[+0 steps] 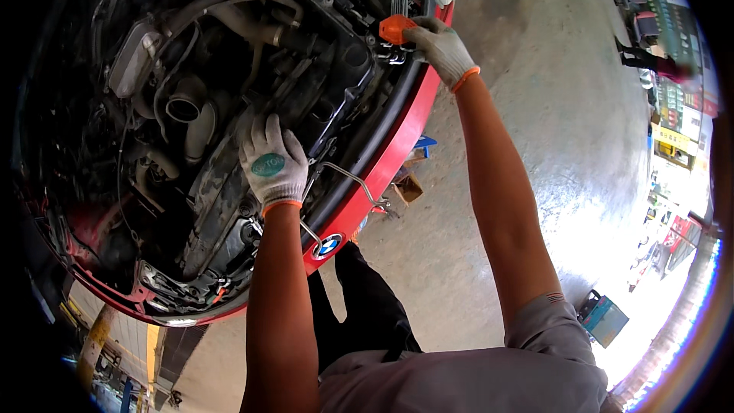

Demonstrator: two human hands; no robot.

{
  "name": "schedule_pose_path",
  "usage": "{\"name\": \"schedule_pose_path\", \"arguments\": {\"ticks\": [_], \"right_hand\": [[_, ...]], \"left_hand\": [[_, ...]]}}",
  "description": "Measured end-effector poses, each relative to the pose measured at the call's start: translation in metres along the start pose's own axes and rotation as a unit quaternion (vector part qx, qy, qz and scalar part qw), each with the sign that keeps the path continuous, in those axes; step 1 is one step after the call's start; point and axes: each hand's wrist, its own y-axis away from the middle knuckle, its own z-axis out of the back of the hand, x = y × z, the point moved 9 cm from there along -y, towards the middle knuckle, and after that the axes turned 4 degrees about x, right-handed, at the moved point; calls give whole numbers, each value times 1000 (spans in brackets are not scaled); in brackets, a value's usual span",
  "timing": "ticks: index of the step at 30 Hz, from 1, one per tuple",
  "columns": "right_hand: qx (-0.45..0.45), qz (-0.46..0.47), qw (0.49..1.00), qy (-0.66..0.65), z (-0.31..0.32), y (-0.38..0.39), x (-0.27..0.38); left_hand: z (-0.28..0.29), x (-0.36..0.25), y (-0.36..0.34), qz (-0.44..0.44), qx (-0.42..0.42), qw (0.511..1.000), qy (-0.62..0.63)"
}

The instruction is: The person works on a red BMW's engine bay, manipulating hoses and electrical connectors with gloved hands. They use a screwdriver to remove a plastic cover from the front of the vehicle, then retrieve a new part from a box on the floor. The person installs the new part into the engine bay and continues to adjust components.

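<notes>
I am leaning over the open engine bay of a red car. My right hand, in a white knit glove with an orange cuff, grips a hex key set in an orange holder near the front corner. Several thin silver keys stick out of the holder above and below. My left hand, gloved alike, has its fingers stretched out and lies on dark parts behind the front panel. What its fingertips touch is hard to make out.
A bent metal rod reaches over the red front edge of the car. A small cardboard box is on the floor beside the bumper. Hoses and an open round pipe fill the bay. A teal box stands at right.
</notes>
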Motion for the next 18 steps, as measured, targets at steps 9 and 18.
{"name": "schedule_pose_path", "arguments": {"ticks": [9,18], "right_hand": [[-80,54,975,200,-2,17,13],[-140,95,971,172,-8,43,20]], "left_hand": [[-2,2,1,-3,-17,1000,2],[-3,3,1,12,3,1000,-5]]}}
